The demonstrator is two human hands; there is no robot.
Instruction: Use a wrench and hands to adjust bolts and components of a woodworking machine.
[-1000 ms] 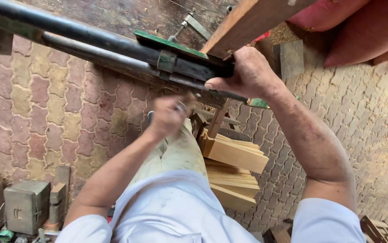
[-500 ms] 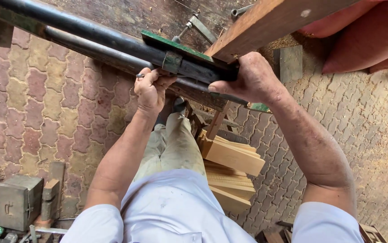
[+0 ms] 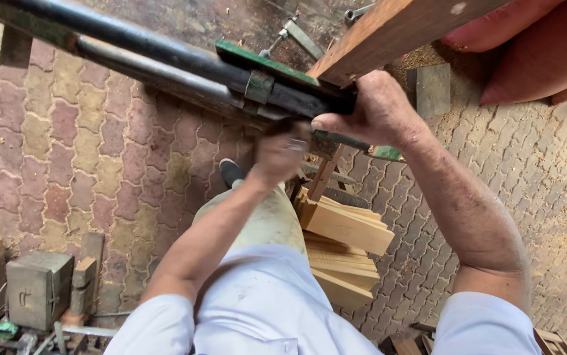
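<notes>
Long dark metal bar (image 3: 165, 62) up top, running from 10 o'clock down to 4 o'clock, with right hand (image 3: 369, 112) curled tight around its lower end under the wooden plank (image 3: 388, 33), left hand (image 3: 277, 154) blurred just below, grip unclear.

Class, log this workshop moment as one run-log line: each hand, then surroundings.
left hand: blurred, below dark metal bar | right hand: gripping wooden plank at bar | floor: stacked wood pieces, metal box
</notes>
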